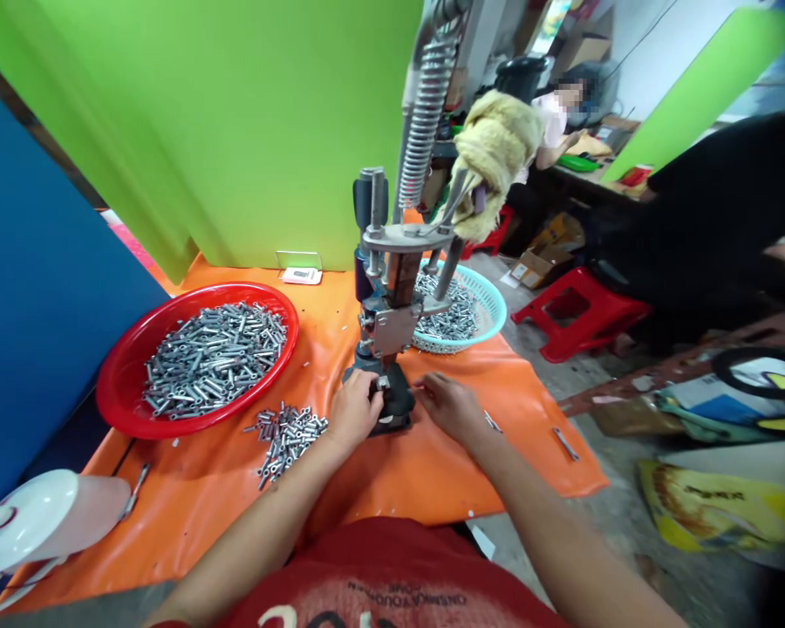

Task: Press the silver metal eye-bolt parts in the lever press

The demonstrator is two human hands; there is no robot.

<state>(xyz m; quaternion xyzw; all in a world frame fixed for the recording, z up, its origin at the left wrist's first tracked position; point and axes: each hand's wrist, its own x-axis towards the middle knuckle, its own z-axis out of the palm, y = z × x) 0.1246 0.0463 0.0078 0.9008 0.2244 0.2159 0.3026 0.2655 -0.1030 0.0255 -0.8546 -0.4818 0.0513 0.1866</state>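
While the left hand [355,406] curls at the black base [402,399] of the press [394,330], a small bright metal bit [383,382] sits on that base, right by its fingertips; I can't tell whether thumb and fingers grip it or only touch it. The right hand [448,403] is just across the base, fingers bent and drawn together, and I can't make out whether anything is pinched there. To my eye the step in hand is close fingertip work at the base, and any next move calls for a light, exact touch, with fingers kept out from under the tooling.

The press is worn grey metal with round posts; above the hands rise a coiled spring [424,113] and a thick, rough yellowish cloth [501,131]. Just left of the left hand lies a loose pile [291,440] of slim silvery parts, some with ringed ends. Farther left, a smooth red basin [114,397] is heaped with more. Beyond the right hand, a pale blue slotted plastic basket [497,305] carries another heap; to that hand's right, a few loose parts [493,422] lie on the creased, orange-covered bench [425,488]. Well past them stands a red stool [605,318].
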